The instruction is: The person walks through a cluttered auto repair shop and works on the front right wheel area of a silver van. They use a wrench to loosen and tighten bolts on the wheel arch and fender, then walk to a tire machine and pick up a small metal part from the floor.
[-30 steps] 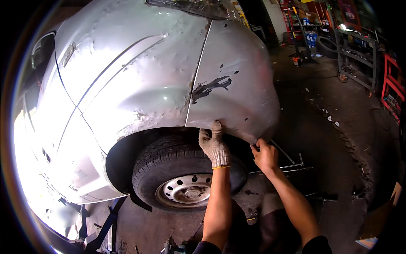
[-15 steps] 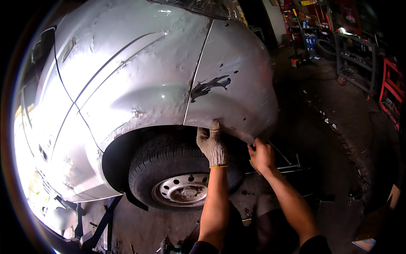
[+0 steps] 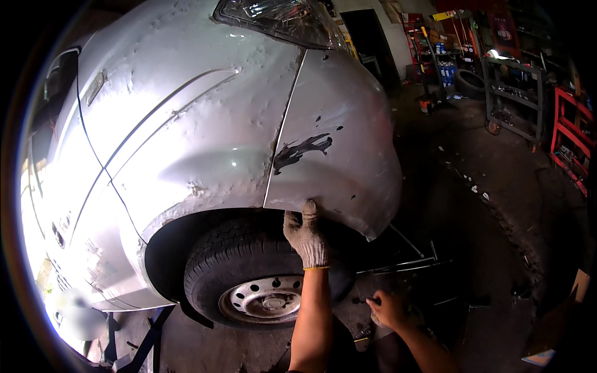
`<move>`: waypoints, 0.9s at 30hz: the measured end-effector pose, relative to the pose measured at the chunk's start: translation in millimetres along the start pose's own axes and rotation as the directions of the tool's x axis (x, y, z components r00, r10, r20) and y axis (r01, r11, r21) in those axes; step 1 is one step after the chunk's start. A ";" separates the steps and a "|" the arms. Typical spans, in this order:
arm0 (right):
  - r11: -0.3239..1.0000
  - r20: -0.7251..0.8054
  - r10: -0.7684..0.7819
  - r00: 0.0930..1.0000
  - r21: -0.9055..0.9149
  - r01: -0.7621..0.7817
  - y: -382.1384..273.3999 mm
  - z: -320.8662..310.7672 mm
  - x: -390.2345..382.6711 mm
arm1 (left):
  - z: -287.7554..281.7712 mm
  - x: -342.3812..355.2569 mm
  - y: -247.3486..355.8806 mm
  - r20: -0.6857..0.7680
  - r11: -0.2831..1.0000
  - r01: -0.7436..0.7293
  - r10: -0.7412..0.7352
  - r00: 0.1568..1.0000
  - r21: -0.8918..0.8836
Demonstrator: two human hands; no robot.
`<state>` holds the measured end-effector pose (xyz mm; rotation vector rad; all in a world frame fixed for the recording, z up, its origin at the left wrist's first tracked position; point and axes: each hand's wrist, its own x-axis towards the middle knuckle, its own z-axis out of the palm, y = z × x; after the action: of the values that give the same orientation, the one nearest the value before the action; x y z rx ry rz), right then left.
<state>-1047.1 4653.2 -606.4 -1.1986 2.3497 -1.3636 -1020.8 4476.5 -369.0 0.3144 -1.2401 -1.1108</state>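
My left hand (image 3: 305, 239), in a knitted work glove, grips the lower edge of the silver bumper (image 3: 348, 168) at the wheel arch. Its thumb presses on the outside and the other fingers go behind the edge, out of sight. Dark scrapes mark the bumper above it. Below and to the right, away from the car body, my bare right hand (image 3: 388, 310) is closed in a pinch, with its fingertips pointing left. Whatever is between those fingertips is too small and dark to make out. Behind the gloved hand stands the tire (image 3: 239, 258) with its pale steel wheel (image 3: 264, 299).
The dented silver fender (image 3: 205, 137) adjoins the bumper, with the headlight (image 3: 277, 18) above. A long metal rod tool (image 3: 404, 267) lies on the floor near my right hand. Farther right stand a grey cart (image 3: 515, 90), a red rack (image 3: 569, 133) and a loose tire (image 3: 470, 84).
My right hand has let go of the bumper's lower corner and dropped down toward the floor. My left hand keeps its grip on the edge. The view has tilted upward slightly.
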 end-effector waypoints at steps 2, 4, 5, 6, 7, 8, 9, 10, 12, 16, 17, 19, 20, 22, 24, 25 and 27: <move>1.000 -0.032 -0.024 0.999 -0.005 0.024 21.3 16.1 -10.9 | 2.3 -1.4 -0.7 -0.006 1.000 0.005 -0.005 1.000 -0.005; 0.997 -0.056 -0.056 0.997 0.041 0.058 31.0 29.9 -21.6 | -4.1 1.7 0.6 0.004 0.999 -0.019 0.018 1.000 0.036; 0.980 -0.031 0.013 0.999 0.200 -0.006 36.6 36.2 -23.9 | -6.0 2.8 1.1 0.010 0.998 -0.029 0.028 1.000 0.054; 0.985 -0.068 -0.001 0.998 0.173 0.012 37.1 36.9 -24.8 | -5.5 3.1 1.5 0.006 0.999 -0.021 0.021 1.000 0.043; 0.989 -0.105 -0.015 0.994 0.145 0.030 37.7 37.2 -25.6 | -4.5 3.0 2.4 0.002 0.999 -0.012 0.012 1.000 0.032; 0.992 -0.143 -0.029 0.989 0.116 0.046 38.4 37.1 -26.6 | -3.9 2.3 2.7 -0.001 1.000 -0.004 0.004 1.000 0.019; 0.994 -0.143 -0.021 0.990 0.105 0.037 38.1 37.7 -28.3 | -4.4 1.6 1.9 -0.002 1.000 0.001 -0.001 1.000 0.019; 0.996 -0.147 -0.018 0.989 0.087 0.031 37.9 36.2 -28.2 | -3.2 1.5 0.9 -0.004 1.000 0.004 -0.004 1.000 0.011; 0.997 -0.177 -0.036 0.984 0.064 0.048 38.4 36.1 -29.2 | -1.0 1.4 2.6 -0.010 1.000 0.007 -0.007 1.000 -0.009; 0.999 -0.190 -0.024 0.981 0.041 0.032 35.3 32.7 -32.3 | -5.3 1.8 0.5 0.003 1.000 0.017 -0.017 1.000 -0.012; 0.999 -0.162 0.008 0.987 0.035 -0.003 35.4 30.5 -33.5 | -5.1 1.7 -1.4 0.006 1.000 0.015 -0.015 1.000 -0.016; 0.999 -0.150 -0.001 0.989 0.043 0.007 35.6 29.3 -34.3 | -5.9 2.3 1.0 0.015 1.000 0.003 -0.003 1.000 -0.011; 0.999 -0.142 -0.006 0.990 0.047 0.012 35.9 29.2 -34.9 | -7.1 2.0 3.3 0.021 1.000 -0.001 0.001 1.000 -0.005; 0.997 -0.175 -0.053 0.983 0.038 0.060 43.0 30.1 -34.6 | -8.1 1.2 2.5 0.040 1.000 0.011 -0.011 0.999 0.020; 0.997 -0.193 -0.066 0.979 0.029 0.072 49.7 29.5 -35.6 | -11.6 0.7 1.8 0.062 0.997 0.037 -0.041 0.997 0.072; 0.998 -0.192 -0.054 0.980 0.028 0.061 52.2 29.1 -36.5 | -11.7 0.1 1.5 0.059 0.998 0.019 -0.023 0.998 0.064; 0.999 -0.177 -0.039 0.983 0.017 0.042 53.9 28.4 -39.3 | -9.6 -0.4 1.8 0.048 0.998 -0.016 0.013 0.999 0.055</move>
<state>-1036.7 4676.5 -674.2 -1.1699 2.4334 -1.5646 -1011.6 4474.2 -371.3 0.3216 -1.3153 -1.0786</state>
